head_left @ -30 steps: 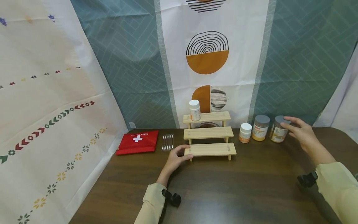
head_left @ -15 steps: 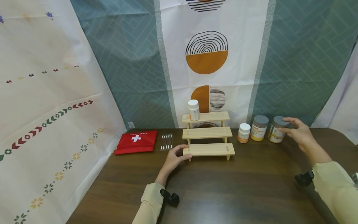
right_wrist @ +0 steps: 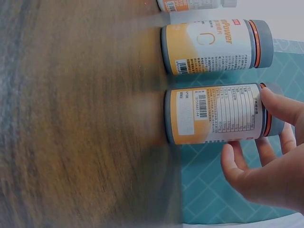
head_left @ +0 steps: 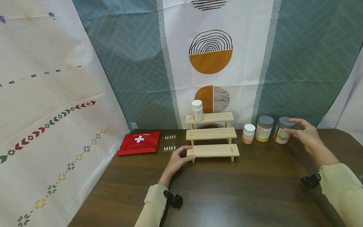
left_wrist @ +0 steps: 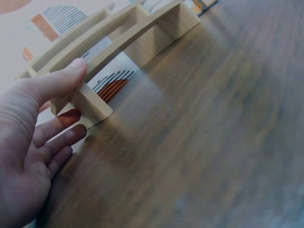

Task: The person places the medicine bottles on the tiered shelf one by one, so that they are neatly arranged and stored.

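The outer jar point(head_left: 282, 136), right of the rack point(head_left: 211, 134) and farthest from it, stands on the table point(head_left: 215, 195), the right hand point(head_left: 307, 135) curling thumb and fingers round its lid. The step in hand seems to be taking hold; moving it would call for a firm grip and a lift clear of the inner jar point(head_left: 263, 130), on its rack side. The left hand point(head_left: 176, 160) pinches the rack's lowest shelf at the left end. Right of the rack, nearest, is a small bottle point(head_left: 248, 135); another bottle point(head_left: 197, 112) tops the rack. Left of the rack lie cotton swabs point(head_left: 170, 143), then a red pouch point(head_left: 141, 147)

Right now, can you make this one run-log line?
left hand: grips lowest wooden shelf tier | right hand: grips rightmost gray-lidded jar | white-capped bottle: on top tier
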Demonstrator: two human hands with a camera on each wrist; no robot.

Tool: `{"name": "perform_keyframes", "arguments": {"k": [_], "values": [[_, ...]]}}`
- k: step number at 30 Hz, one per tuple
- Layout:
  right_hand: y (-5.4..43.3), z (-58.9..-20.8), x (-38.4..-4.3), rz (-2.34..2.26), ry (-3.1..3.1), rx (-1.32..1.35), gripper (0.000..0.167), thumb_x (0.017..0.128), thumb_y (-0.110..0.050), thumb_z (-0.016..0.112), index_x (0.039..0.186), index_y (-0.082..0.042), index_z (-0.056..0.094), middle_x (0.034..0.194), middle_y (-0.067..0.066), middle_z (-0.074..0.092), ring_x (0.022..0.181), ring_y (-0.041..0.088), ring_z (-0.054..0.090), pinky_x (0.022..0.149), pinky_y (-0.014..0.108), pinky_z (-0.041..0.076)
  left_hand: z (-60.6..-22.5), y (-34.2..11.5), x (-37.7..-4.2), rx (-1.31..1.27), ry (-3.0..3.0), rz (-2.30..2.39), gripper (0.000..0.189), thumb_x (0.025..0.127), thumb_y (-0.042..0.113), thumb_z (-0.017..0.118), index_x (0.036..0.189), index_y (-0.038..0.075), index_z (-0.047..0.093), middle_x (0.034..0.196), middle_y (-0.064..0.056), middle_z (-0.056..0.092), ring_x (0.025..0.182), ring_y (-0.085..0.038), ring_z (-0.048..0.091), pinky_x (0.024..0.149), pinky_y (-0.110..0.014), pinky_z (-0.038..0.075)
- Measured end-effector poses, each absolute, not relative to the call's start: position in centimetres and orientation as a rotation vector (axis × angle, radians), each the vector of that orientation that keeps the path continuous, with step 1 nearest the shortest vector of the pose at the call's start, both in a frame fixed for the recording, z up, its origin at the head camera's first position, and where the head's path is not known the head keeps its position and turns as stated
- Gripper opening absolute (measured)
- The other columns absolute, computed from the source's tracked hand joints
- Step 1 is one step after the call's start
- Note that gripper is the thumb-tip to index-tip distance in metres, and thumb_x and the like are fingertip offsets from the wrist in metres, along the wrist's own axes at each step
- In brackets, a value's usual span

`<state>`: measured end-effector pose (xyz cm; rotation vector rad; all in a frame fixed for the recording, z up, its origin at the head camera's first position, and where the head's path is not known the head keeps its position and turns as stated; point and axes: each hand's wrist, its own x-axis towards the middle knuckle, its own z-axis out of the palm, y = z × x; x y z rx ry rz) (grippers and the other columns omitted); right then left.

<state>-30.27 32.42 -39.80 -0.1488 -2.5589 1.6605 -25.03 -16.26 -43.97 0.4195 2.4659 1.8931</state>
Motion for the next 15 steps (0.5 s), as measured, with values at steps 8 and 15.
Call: {"name": "perform_keyframes", "arguments": {"k": [8,15], "values": [[32.79,-39.99,-29.69,1.698,-2.51,-0.167,0.034,0.091,-0.033,0.069,0.117,-0.045,0.05,0.158,0.017,0.019,0.079,-0.024,0.044,0.071,0.002,0.043,-44.01,-16.12,-25.13,0.432,2.48,1.857,0.043,0.083,0.007,0.075,0.125,0.001,0.063,0.106,-0.026,0.067,0.085,-0.01,0.057,0.074,-0.023,0.047],[32.6,-39.32,-30.12,1.708,-2.486,-0.122,0.035,0.089,-0.032,0.071,0.115,-0.045,0.052,0.114,-0.023,0.04,0.078,-0.022,0.047,0.069,0.003,0.043,-43.99,-16.36,-24.93,0.409,2.476,1.887,0.043,0.083,0.006,0.076,0.124,0.001,0.063,0.108,-0.026,0.067,0.086,-0.009,0.057,0.074,-0.023,0.046]]}}
